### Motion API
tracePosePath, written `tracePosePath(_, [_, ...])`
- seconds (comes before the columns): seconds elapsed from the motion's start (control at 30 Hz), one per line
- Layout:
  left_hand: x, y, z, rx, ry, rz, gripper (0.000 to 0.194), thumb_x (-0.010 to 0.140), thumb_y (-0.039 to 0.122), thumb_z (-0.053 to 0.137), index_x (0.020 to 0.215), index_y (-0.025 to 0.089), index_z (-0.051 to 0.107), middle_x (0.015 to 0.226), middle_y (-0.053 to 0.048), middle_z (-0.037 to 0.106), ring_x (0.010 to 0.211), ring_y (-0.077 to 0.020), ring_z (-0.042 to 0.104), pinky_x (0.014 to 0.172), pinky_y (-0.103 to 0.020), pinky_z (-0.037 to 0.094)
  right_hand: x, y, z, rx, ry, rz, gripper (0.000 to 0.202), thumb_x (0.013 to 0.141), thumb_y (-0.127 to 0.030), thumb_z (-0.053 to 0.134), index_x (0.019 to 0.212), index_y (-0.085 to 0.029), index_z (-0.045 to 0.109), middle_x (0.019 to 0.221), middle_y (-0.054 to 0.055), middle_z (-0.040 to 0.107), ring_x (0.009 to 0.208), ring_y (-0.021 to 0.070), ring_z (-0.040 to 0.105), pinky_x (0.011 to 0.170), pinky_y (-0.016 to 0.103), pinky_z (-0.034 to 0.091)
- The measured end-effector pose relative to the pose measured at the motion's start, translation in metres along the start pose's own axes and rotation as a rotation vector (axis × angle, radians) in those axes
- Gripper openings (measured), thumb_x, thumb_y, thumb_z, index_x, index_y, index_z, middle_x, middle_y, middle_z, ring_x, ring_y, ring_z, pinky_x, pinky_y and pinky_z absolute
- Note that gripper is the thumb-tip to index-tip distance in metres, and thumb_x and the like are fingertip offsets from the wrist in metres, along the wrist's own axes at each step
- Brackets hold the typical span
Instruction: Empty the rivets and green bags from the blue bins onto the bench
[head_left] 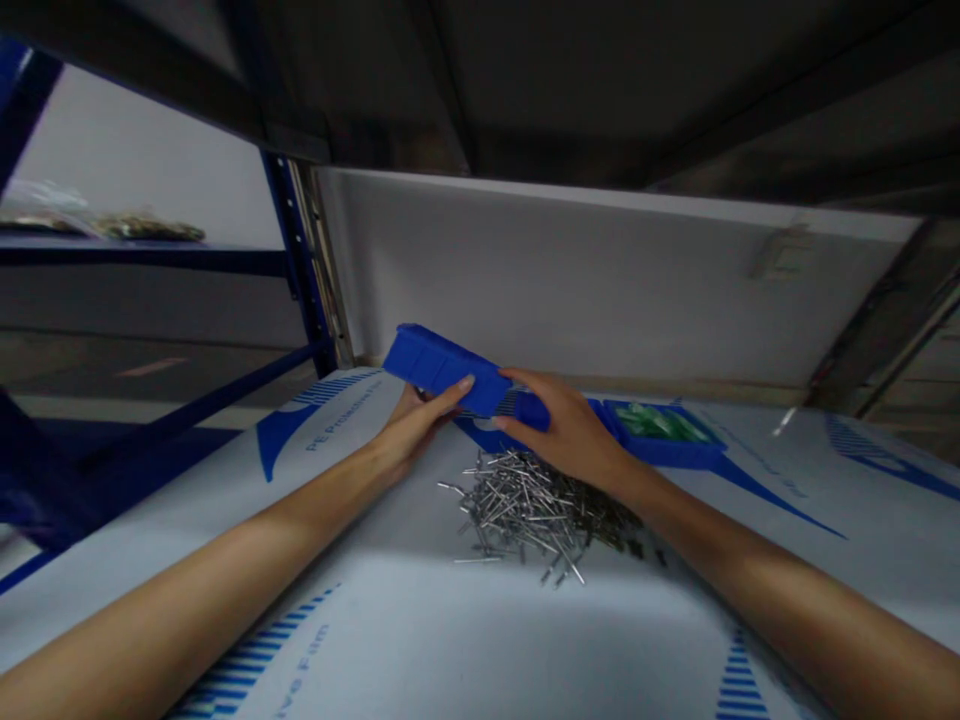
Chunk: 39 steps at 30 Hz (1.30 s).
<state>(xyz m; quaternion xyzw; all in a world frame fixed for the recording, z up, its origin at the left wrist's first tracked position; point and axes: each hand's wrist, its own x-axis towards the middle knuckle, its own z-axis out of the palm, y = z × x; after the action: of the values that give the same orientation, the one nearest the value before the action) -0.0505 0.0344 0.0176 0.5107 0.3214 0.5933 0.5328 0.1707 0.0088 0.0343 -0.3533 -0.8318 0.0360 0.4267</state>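
Observation:
A small blue plastic bin (442, 368) is held tilted above the film-covered surface. My left hand (420, 425) is closed round its near side, the thumb lying along the wall. At the bin's right end is my right hand (574, 425), its index finger and thumb spanning the end's two corners. What the bin holds inside is hidden from view. Just below both hands lies a loose pile of silver pop rivets (517, 505). Dark small fasteners (607, 518) lie against the pile's right side, partly covered by my right forearm.
Behind my right hand stands another blue bin (675, 455) with green-looking packets (660, 422) in it. Printed protective film (420, 630) covers the surface. A blue rack post (300, 260) rises at the left, a dark shelf (555, 100) hangs overhead, and a pale wall (570, 290) closes the back.

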Motion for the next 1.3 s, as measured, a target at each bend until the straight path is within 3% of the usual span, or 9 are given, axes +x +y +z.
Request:
tracePosePath(0.13, [0.009,-0.01,-0.007,0.171,-0.021,-0.116,0.076,0.081,0.066,0.082,0.136,0.018,0.062,0.134,-0.015,0.073,0.129,-0.0329,0.066,0.113,-0.046,0.051,0.035,0.023,-0.002,0.004,-0.121,0.04,0.015,0.097,-0.033,0.073,0.106,-0.023,0.078,0.11,0.005,0.082,0.102,0.0235,0.076,0.099,0.04,0.056])
tracePosePath(0.23, [0.0,-0.012,-0.011,0.602,-0.112,-0.124,0.073,0.094,0.083,0.049,0.108,0.017,0.077,0.12,-0.015,0.079,0.127,-0.0365,0.066,0.112,-0.046,0.048,0.047,0.033,-0.004,-0.106,-0.161,0.096,0.013,0.097,-0.028,0.073,0.106,-0.022,0.079,0.104,0.006,0.083,0.096,0.0229,0.076,0.092,0.037,0.056])
tracePosePath(0.37, [-0.024,-0.007,0.0,0.968,-0.507,0.135,0.064,0.108,0.066,0.033,0.099,0.019,0.076,0.106,-0.009,0.08,0.102,-0.0293,0.072,0.103,-0.044,0.05,0.048,0.039,0.005,-0.302,-0.297,0.056,0.019,0.097,-0.025,0.073,0.115,-0.017,0.077,0.115,0.012,0.081,0.109,0.0263,0.073,0.1,0.039,0.051])
tracePosePath(0.47, [-0.036,-0.003,0.008,1.054,-0.655,0.208,0.062,0.113,0.054,0.026,0.099,0.018,0.075,0.102,-0.009,0.079,0.092,-0.0248,0.073,0.094,-0.042,0.053,0.039,0.039,0.016,-0.346,-0.365,0.02,0.019,0.098,-0.025,0.072,0.114,-0.016,0.077,0.111,0.014,0.08,0.109,0.0278,0.072,0.101,0.042,0.049])
tracePosePath(0.73, [-0.025,0.007,-0.013,1.416,-0.394,0.623,0.045,0.107,0.042,0.042,0.103,0.017,0.079,0.091,-0.014,0.077,0.089,-0.0305,0.072,0.092,-0.053,0.055,0.022,0.041,0.021,-0.262,-0.396,0.016,0.023,0.091,-0.021,0.076,0.114,-0.019,0.078,0.117,0.01,0.081,0.112,0.0269,0.073,0.103,0.045,0.052])
tracePosePath(0.8, [-0.018,0.006,-0.019,1.391,-0.349,0.638,0.04,0.105,0.039,0.046,0.121,0.019,0.077,0.114,-0.015,0.077,0.11,-0.0343,0.07,0.102,-0.057,0.051,0.016,0.04,0.015,-0.187,-0.365,0.024,0.039,0.087,-0.019,0.079,0.125,-0.023,0.076,0.127,0.009,0.079,0.119,0.027,0.072,0.109,0.048,0.051])
tracePosePath(0.9, [-0.013,0.0,-0.024,1.357,-0.432,0.598,0.044,0.105,0.038,0.049,0.142,0.023,0.066,0.143,-0.014,0.068,0.137,-0.0369,0.057,0.116,-0.064,0.041,0.002,0.036,0.0,-0.138,-0.29,0.041,0.058,0.084,-0.019,0.08,0.14,-0.029,0.068,0.137,0.007,0.074,0.126,0.028,0.07,0.114,0.051,0.05])
tracePosePath(1.1, [-0.013,-0.006,-0.023,1.325,-0.503,0.542,0.047,0.109,0.042,0.043,0.144,0.018,0.065,0.134,-0.016,0.07,0.129,-0.034,0.062,0.116,-0.062,0.041,-0.04,0.04,-0.046,-0.23,-0.255,0.068,0.053,0.088,-0.025,0.073,0.141,-0.033,0.068,0.141,0.004,0.072,0.129,0.0307,0.067,0.117,0.058,0.049])
tracePosePath(1.3, [-0.009,-0.001,-0.019,1.251,-0.499,0.527,0.042,0.108,0.047,0.049,0.139,0.026,0.069,0.137,-0.011,0.071,0.131,-0.0319,0.061,0.121,-0.06,0.038,-0.066,0.067,-0.098,-0.296,-0.174,0.053,0.049,0.09,-0.029,0.072,0.139,-0.028,0.068,0.139,0.008,0.071,0.134,0.0306,0.062,0.118,0.057,0.046])
